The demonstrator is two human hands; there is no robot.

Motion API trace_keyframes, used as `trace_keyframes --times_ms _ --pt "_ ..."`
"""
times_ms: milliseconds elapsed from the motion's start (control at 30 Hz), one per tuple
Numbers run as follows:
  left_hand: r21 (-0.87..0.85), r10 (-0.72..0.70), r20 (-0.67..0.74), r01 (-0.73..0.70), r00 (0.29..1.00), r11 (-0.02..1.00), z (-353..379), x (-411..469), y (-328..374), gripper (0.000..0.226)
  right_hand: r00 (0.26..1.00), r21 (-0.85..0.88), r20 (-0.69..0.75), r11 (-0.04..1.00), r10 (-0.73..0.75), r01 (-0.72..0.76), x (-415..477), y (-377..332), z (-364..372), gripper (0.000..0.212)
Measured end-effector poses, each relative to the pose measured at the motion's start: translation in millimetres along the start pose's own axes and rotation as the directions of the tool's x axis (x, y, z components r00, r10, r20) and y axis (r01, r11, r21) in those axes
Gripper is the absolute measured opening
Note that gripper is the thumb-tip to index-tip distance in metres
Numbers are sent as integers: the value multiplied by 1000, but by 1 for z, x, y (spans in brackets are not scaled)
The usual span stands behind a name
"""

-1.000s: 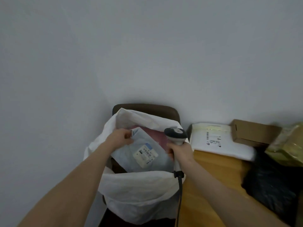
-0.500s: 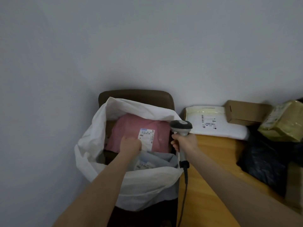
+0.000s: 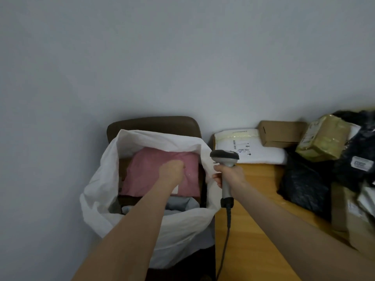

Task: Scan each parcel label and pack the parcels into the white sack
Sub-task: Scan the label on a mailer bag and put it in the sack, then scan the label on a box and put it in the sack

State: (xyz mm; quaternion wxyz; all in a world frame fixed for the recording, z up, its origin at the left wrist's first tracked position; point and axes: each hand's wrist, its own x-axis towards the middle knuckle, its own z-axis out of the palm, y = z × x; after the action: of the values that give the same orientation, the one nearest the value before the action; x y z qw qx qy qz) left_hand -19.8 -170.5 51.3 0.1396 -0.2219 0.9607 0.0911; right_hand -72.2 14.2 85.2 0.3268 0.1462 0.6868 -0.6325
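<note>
View from a head camera, looking down at two bare forearms reaching forward in front of a plain pale wall. I saw the white sack (image 3: 142, 230) standing open on a dark brown chair (image 3: 154, 123), just left of a wooden table (image 3: 253, 230). Inside the sack lay a pink parcel (image 3: 146, 171) toward the far side, and a grey parcel (image 3: 182, 203) sat lower and nearer, partly hidden by the sack's front rim.

The left hand (image 3: 172, 169) was inside the mouth of the sack, over the pink parcel, with its fingers curled under. It was blurred, and I could not tell whether it pinched the parcel or only rested on it. The right hand (image 3: 231, 175) was wrapped round the handle of a grey scanner (image 3: 225, 156), held upright just beside the sack's right rim, its dark head pointing left. A dark cable (image 3: 225, 240) hung from the handle's lower end, down along the table edge.

On the table against the wall lay a flat white parcel (image 3: 249, 153) with a printed label facing up. A cardboard box (image 3: 282, 132) sat to its right, touching it. Beside that was a tilted parcel wrapped in yellowish tape (image 3: 322, 138), and a black plastic parcel (image 3: 304, 185) lay nearer, below it. More parcels were piled at the right edge, too blurred to make out
</note>
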Motion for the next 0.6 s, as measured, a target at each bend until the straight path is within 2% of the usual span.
trace_keyframes --times_ms 167,367,600 --pt "77 162 -42 -159 986 984 -30 20 80 36 992 60 -121 997 -31 39 -16 -22 -54 13" --pt "46 324 -44 -322 945 946 -50 27 197 39 942 78 -325 991 -81 113 -25 -46 -158 12" --pt "-31 333 -15 -334 943 942 -37 38 330 37 919 90 -387 989 -77 121 0 -67 -286 13"
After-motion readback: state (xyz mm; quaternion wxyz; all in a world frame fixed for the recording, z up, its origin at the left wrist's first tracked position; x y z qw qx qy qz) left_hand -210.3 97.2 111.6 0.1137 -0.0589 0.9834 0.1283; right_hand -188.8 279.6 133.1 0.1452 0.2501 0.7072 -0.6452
